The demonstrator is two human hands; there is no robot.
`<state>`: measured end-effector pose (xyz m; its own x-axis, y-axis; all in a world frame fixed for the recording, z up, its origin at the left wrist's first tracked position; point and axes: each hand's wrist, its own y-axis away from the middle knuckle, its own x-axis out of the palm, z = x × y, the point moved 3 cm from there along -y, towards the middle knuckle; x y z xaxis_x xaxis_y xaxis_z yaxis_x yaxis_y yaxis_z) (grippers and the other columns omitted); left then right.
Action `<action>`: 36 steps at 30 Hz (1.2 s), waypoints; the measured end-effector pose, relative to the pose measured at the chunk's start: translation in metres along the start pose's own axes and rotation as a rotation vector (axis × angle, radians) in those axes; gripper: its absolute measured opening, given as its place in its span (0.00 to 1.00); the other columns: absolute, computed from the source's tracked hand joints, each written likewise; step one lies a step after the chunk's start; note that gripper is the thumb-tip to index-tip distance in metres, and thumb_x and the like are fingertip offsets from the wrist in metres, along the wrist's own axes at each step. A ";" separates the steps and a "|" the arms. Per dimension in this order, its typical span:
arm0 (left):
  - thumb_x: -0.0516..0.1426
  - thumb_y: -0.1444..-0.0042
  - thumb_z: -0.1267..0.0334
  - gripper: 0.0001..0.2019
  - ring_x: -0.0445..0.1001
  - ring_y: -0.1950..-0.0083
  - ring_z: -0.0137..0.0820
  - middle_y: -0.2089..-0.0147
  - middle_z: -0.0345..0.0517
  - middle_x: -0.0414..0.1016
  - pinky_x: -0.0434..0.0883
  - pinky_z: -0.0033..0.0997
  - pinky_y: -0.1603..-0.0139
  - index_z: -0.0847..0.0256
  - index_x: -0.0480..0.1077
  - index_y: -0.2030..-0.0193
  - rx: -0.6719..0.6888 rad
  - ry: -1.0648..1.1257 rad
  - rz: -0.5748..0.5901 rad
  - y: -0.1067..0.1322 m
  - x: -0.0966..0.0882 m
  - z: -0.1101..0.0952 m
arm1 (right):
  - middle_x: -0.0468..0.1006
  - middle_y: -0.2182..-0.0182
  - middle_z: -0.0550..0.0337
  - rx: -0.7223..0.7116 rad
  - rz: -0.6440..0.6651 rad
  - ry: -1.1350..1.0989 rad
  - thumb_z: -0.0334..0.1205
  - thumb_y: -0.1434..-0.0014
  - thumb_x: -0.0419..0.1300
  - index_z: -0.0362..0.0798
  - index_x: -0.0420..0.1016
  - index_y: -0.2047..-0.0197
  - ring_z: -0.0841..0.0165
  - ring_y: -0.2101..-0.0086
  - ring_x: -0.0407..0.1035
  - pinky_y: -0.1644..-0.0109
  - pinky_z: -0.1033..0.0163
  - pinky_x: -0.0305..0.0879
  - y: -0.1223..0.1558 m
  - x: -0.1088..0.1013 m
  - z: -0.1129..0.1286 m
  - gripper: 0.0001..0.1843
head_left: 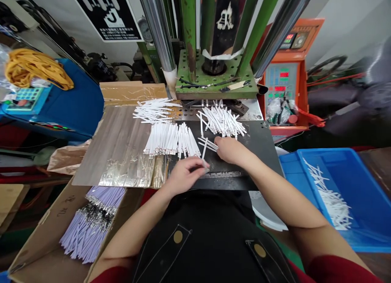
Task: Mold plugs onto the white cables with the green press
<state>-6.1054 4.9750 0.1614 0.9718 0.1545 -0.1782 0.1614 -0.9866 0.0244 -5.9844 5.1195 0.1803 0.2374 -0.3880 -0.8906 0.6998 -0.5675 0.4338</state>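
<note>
My left hand (185,174) pinches the lower end of one thin white strip (204,149) over a black slotted plate (259,146). My right hand (229,149) rests just to its right, fingers curled onto a few loose white strips (208,144) lying on the plate. A neat row of white strips (171,139) lies just beyond my left hand. Two looser heaps sit farther back, one heap (154,110) at left and another heap (222,121) at right.
A green press (214,71) with steel columns rises behind the plate. An orange control box (285,77) stands at right. A blue bin (360,185) holds white strips. A cardboard box (45,238) at lower left holds bundled lilac strips (88,226). A blue machine (61,104) sits at left.
</note>
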 end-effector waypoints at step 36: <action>0.54 0.40 0.74 0.20 0.79 0.50 0.37 0.46 0.49 0.79 0.74 0.34 0.51 0.57 0.70 0.42 0.132 -0.605 0.397 -0.023 0.048 -0.038 | 0.73 0.79 0.63 -0.110 -0.373 -1.276 0.43 0.47 0.64 0.47 0.76 0.70 0.72 0.79 0.65 0.75 0.67 0.60 0.087 0.053 -0.059 0.08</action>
<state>-6.0557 5.0068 0.1894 0.6816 -0.2341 -0.6933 -0.2419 -0.9663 0.0884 -5.8714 5.0922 0.1628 -0.7292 -0.6612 -0.1761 0.6494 -0.7499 0.1266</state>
